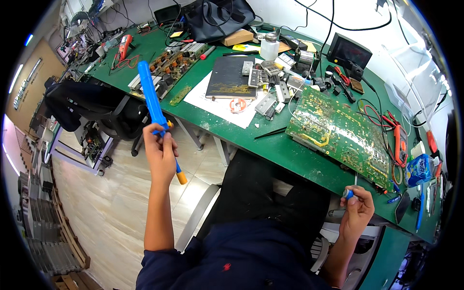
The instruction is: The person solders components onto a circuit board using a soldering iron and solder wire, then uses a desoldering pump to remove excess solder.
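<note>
My left hand [162, 157] is raised over the floor to the left of my lap, fingers wrapped round a blue solder sucker [152, 96]. The tool stands tilted, its long blue barrel pointing up and its orange plunger end showing below my hand. At the right, close to the bench's front edge, my right hand [356, 208] pinches a small blue cylindrical piece [348, 194] with a pale end. Beyond that hand lies a large green circuit board [343, 137], solder side up, overhanging the bench edge a little.
The green workbench [203, 121] holds a black notebook [229, 75] on white paper, loose electronic components [270, 84], another populated board [176, 65] and a black bag [217, 19]. A red multimeter [400, 145] and a blue packet [418, 170] are at the right. A black chair [116, 116] stands left.
</note>
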Motion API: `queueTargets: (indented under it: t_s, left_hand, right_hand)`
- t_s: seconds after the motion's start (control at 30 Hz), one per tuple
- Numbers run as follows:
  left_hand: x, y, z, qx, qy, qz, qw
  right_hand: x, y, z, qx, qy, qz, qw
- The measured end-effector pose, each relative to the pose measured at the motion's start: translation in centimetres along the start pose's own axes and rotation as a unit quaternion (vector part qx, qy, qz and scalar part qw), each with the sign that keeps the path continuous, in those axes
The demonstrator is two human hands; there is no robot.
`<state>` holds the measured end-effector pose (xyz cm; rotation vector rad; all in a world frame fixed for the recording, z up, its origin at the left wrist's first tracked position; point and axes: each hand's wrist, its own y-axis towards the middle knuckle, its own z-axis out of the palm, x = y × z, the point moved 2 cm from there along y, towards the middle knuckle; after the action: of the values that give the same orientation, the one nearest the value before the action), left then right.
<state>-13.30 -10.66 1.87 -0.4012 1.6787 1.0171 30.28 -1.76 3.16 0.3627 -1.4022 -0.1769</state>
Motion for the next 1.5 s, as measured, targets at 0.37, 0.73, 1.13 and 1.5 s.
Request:
queueTargets:
  t_s: [0.37,0.73,1.13,1.5]
  left_hand:
    - [0.1,5.1,-11.1,0.029,0.242,0.046,0.969]
    - [1.4,5.7,-7.9,0.095,0.285,0.022,0.954]
    - [-0.1,13.0,8.3,0.3,0.341,0.193,0.87]
    - [1.3,11.9,15.3,0.319,0.363,0.209,0.85]
  right_hand:
    - [0.3,-0.1,-1.4,0.016,-0.001,-0.032,0.999]
    - [0.2,0.1,-0.7,0.016,-0.01,-0.009,1.0]
    - [-0.7,0.0,-1.6,-0.006,-0.019,-0.015,1.0]
    - [-0.8,-0.5,-2.7,-0.024,-0.02,-0.018,0.999]
